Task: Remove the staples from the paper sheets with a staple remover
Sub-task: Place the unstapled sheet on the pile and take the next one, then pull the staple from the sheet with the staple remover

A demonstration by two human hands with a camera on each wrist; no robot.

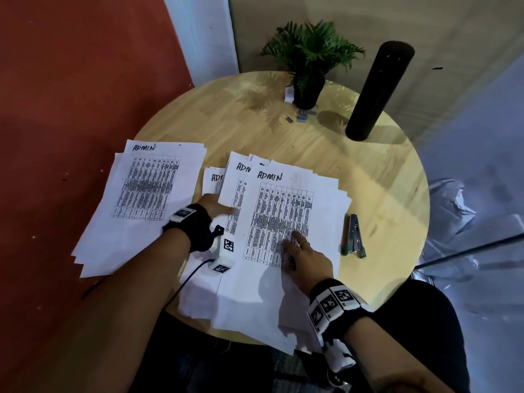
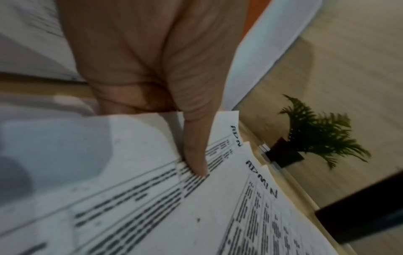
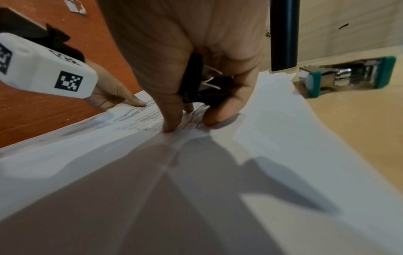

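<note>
Several printed sheets headed "ADMIN" lie fanned on the round wooden table (image 1: pixel 382 177). The top sheet (image 1: pixel 283 217) is in the middle, and a separate stack (image 1: pixel 141 199) lies to the left. My left hand (image 1: pixel 219 207) pinches the left edge of the middle sheets (image 2: pixel 152 207): its thumb (image 2: pixel 196 160) lies on top and its fingers go underneath. My right hand (image 1: pixel 300 251) presses its fingertips (image 3: pixel 172 127) on the top sheet. It holds a black staple remover (image 3: pixel 200 82) with metal claws tucked in its palm. No staple shows in any view.
A metal stapler (image 1: pixel 354 236) with green ends lies just right of the papers. At the back stand a potted plant (image 1: pixel 309 66) and a tall black cylinder (image 1: pixel 377 92), with small boxes (image 1: pixel 302 116) by the pot. Some sheets overhang the table's near and left edges.
</note>
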